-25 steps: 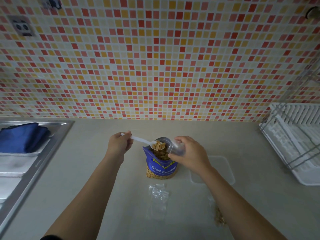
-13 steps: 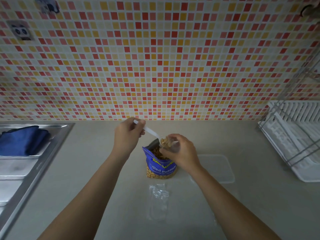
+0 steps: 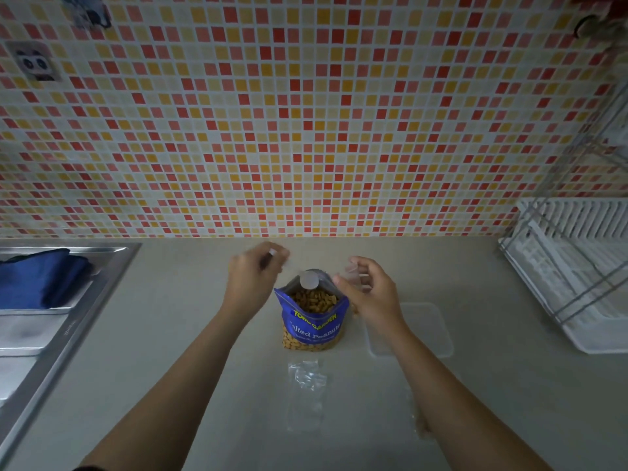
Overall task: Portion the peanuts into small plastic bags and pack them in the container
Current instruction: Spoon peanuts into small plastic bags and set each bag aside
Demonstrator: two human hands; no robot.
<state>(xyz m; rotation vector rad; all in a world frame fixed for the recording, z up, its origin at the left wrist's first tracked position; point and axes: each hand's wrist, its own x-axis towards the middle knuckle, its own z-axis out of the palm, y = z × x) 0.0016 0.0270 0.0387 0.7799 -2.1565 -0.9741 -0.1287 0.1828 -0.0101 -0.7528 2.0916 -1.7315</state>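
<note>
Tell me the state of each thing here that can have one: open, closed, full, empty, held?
peanut bag: upright, open, peanuts inside.
spoon: bowl at the peanut bag's mouth, held by left hand.
small plastic bag: held by right hand; contents unclear.
spare plastic bag: flat on counter, empty.
container: on counter, looks empty.

A wall of small mosaic tiles (image 3: 306,113) in red, orange, yellow and white fills the far side. A panda sticker (image 3: 34,62) sits high on its left. Below runs a beige countertop (image 3: 163,300). At the left lies a stainless steel sink (image 3: 112,266) with a folded blue cloth (image 3: 37,280) on it. At the right stands a white dish rack (image 3: 571,266) with a wire frame. The light is dim.
</note>
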